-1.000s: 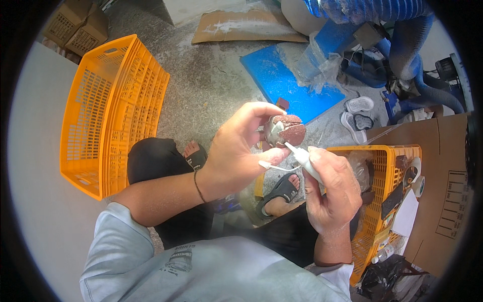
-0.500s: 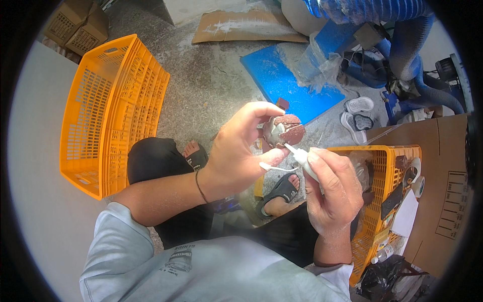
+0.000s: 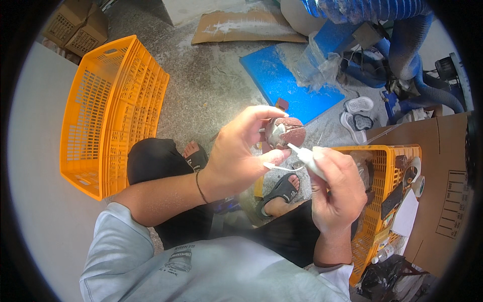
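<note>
My left hand [image 3: 240, 156] holds up a small round grey piece with a reddish-brown abrasive cover [image 3: 285, 132], pinched between thumb and fingers; a thin white strip hangs below the fingers. My right hand [image 3: 338, 189] grips a small white tube with a pointed nozzle [image 3: 305, 156], its tip touching the underside of the round piece. Both hands are raised over my lap, above my sandalled feet.
An empty orange crate [image 3: 110, 110] lies on the concrete floor to the left. A second orange crate [image 3: 386, 191] with small parts stands at the right, next to a cardboard box [image 3: 443, 186]. Blue board [image 3: 287, 85], blue hoses [image 3: 402, 50] and white sandals [image 3: 356, 113] lie further away.
</note>
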Demonstrator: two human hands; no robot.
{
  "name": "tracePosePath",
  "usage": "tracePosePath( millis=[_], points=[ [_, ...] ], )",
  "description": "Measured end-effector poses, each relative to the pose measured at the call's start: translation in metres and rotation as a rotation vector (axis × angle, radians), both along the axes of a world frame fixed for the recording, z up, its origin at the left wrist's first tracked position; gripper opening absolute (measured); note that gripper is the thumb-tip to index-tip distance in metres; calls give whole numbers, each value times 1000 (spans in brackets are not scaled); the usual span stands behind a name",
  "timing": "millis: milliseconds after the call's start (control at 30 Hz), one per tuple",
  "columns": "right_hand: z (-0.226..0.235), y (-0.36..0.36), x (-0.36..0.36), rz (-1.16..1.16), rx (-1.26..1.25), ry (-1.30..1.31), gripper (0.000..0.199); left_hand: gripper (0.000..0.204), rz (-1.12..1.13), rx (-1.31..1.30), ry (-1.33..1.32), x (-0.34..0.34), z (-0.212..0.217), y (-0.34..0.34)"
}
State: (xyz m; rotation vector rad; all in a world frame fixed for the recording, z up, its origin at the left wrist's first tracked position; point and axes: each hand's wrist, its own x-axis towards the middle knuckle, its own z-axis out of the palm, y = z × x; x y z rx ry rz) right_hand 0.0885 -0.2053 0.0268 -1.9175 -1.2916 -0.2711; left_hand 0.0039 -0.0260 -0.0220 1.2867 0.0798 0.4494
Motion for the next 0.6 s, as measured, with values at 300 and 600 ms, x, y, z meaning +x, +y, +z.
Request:
tracePosePath(
  millis=[300,600],
  points=[
    [-17,1,7,-78,222,523,30,52,-176,-310,93,0,7,-2],
    [-23,7,9,8,228,712,30,64,-256,-267,140,-9,7,-7]
  ],
)
